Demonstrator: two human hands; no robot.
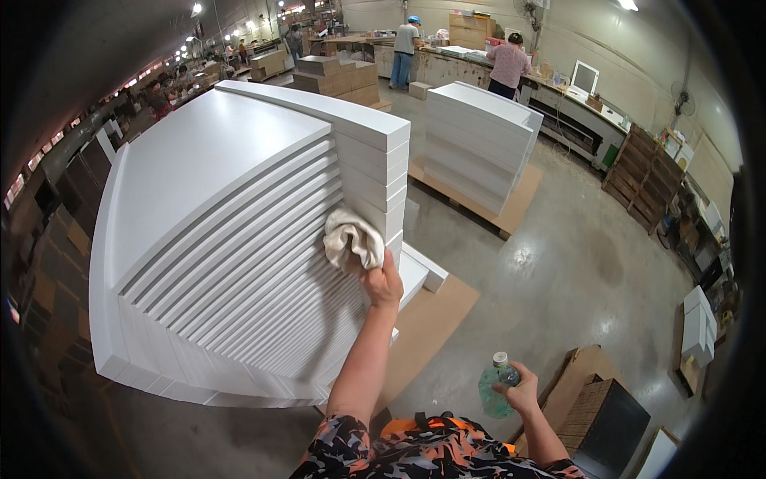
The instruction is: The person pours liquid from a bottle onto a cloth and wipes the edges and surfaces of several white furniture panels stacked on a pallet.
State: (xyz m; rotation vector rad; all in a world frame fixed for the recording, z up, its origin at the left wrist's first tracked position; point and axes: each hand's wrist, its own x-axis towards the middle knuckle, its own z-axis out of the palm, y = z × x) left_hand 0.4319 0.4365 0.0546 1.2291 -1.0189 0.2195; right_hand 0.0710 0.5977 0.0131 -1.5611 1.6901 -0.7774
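Here, left fingers point(388, 263) grip a cloth point(351, 239), right fingers point(523, 374) a bottle point(493, 403).

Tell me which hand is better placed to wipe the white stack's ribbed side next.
Probably the left hand: it holds the pale cloth right by the ribbed side of the white stack, while the right hand grips a greenish bottle, away from the stack.

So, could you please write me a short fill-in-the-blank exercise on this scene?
While the left hand holds a crumpled cloth, the right hand holds a see-through ____.
The stacked panels nearest the person are coloured ____.
The grey-shirted co-worker wears headwear coloured ____.

Missing words: bottle; white; blue.
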